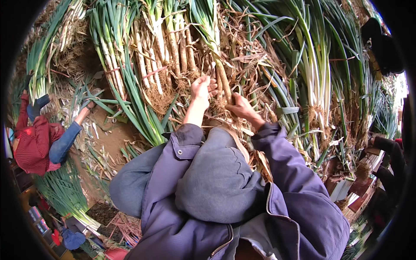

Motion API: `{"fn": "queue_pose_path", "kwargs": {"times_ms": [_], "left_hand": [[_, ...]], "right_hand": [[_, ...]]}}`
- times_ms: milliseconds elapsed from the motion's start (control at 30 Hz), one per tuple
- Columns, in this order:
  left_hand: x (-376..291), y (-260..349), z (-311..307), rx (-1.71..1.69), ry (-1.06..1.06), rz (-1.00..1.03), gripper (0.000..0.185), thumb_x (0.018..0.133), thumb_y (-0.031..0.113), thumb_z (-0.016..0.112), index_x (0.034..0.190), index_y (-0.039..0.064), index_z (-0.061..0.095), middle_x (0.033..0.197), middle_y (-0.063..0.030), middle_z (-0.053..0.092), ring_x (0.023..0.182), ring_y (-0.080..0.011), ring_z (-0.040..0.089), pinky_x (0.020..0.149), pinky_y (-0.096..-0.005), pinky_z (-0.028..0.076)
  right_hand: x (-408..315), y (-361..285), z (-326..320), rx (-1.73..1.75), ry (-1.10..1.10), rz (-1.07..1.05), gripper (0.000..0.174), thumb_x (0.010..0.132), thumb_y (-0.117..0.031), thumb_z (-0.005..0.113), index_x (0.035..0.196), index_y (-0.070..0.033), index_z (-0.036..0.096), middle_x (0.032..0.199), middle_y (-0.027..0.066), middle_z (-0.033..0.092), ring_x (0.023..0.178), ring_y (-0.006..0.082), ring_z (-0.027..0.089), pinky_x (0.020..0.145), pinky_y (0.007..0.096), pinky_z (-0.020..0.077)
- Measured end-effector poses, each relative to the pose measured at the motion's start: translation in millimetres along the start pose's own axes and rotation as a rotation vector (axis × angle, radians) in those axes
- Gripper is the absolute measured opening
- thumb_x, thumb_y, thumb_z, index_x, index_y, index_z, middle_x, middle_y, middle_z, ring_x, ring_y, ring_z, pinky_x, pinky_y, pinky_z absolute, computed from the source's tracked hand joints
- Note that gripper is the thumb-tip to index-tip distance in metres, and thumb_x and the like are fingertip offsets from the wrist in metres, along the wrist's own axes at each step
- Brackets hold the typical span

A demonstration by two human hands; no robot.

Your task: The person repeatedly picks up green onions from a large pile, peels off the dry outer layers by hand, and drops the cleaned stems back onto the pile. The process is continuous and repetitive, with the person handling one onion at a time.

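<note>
Low on the stem near its roots, my right hand grips a long green onion with brown dry skin. Its green leaves point away from me. My left hand is just left of that stem, fingers curled; whether it touches a stem or leaf is unclear. Unpeeled green onions with soil on their roots lie just beyond my left hand. Left of them is a whiter bundle with a pinkish tie around it. Dry brown leaves are heaped to the right of the held stem.
More green onions lie at the right, roots towards me. Loose green leaves cross the left side beside bare soil. A person in a red striped top works at far left. Pink ties lie at lower left. Dark-sleeved people are at far right.
</note>
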State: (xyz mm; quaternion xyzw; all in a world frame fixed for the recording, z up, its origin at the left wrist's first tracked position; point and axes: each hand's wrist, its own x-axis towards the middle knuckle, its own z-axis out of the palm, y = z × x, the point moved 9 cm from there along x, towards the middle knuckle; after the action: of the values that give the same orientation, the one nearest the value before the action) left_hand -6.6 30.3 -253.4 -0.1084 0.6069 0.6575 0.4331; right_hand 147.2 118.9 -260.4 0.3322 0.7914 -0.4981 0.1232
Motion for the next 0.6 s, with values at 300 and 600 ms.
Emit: {"fn": "queue_pose_path", "kwargs": {"times_ms": [300,600], "left_hand": [[-25,26,123,-0.556,-0.467,-0.179,0.027,0.094,0.028,0.061,0.110,0.005,0.061,0.107,-0.0123,0.066,0.101,-0.0274,0.061,0.094,-0.0466,0.048],[-114,17,171,-0.259,-0.652,-0.030,0.041,0.078,0.002,0.076,0.115,0.004,0.059,0.107,-0.0091,0.066,0.100,-0.0274,0.062,0.091,-0.0439,0.052]], "right_hand": [[-255,7,-74,0.136,-0.528,-0.029,0.040,0.078,-0.017,0.070,0.113,-0.001,0.056,0.090,0.0044,0.060,0.086,0.0135,0.054,0.077,0.0312,0.0453],[-149,-53,-148,0.269,0.505,-0.276,0.036,0.092,-0.033,0.063,0.103,0.000,0.055,0.076,0.0123,0.056,0.063,0.0221,0.051,0.058,0.0359,0.0431]]}}
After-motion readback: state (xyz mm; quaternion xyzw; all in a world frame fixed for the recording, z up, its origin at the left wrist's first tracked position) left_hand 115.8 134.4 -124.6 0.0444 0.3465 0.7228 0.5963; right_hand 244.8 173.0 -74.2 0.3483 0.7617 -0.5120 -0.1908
